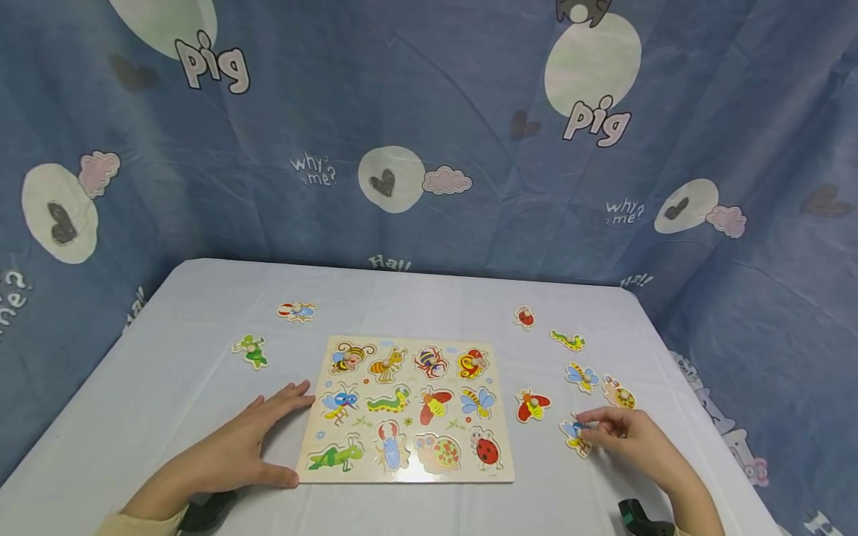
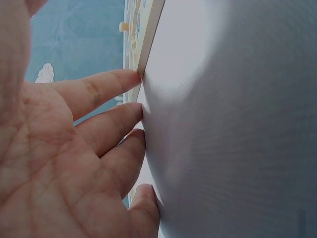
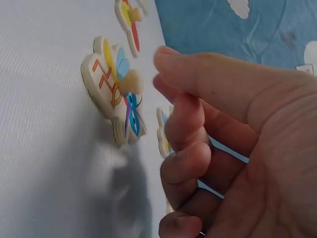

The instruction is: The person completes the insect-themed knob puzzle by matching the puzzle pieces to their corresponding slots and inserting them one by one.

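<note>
A wooden insect puzzle board [image 1: 409, 408] lies on the white table. My left hand [image 1: 231, 450] rests at its left side, fingers extended; in the left wrist view, a fingertip [image 2: 132, 77] touches the board's edge [image 2: 148, 44]. Over at the right, my right hand [image 1: 633, 439] is just above a mosquito piece [image 1: 575, 435]. In the right wrist view, the mosquito piece [image 3: 111, 91] lies flat on the cloth with its wooden knob up. Thumb and index finger are close to that knob with a gap between, the other fingers loosely bent, holding nothing.
Right of the board lie a firefly piece [image 1: 532, 406], dragonfly piece [image 1: 582, 377], snail piece [image 1: 619, 392], caterpillar piece [image 1: 568, 340] and ladybug piece [image 1: 525, 318]. On the left are a grasshopper piece [image 1: 251, 351] and a beetle piece [image 1: 297, 311]. A blue curtain [image 1: 429, 97] hangs behind.
</note>
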